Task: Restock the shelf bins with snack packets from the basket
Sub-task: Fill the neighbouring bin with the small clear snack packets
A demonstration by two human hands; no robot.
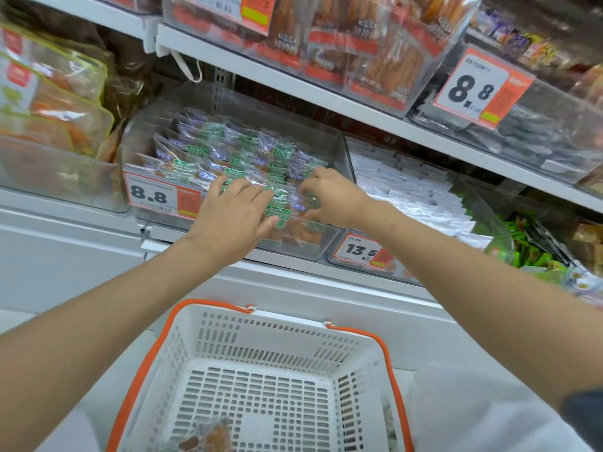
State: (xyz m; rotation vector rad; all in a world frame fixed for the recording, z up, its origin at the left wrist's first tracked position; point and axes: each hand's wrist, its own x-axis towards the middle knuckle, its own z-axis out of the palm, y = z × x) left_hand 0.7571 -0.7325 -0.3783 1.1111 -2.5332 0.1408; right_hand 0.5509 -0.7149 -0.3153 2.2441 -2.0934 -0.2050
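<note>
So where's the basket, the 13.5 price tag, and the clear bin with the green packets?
basket [277, 337], head view, on its white back wall.
13.5 price tag [360, 251], head view, on the printed number.
clear bin of green packets [303, 246], head view, on its front wall, lower right.

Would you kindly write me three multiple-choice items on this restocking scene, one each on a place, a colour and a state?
1. Where are the left hand and right hand?
A. On a trolley
B. On the green packets in the clear bin
C. On the top shelf
2. What colour are the handles of the basket?
A. Orange
B. Blue
C. Black
3. How full is the basket?
A. Heaped
B. Half full
C. Nearly empty
Answers: 1 B, both touch packets in that bin; 2 A, both show orange; 3 C, its floor is mostly bare, with a brown packet at the near edge.
</note>
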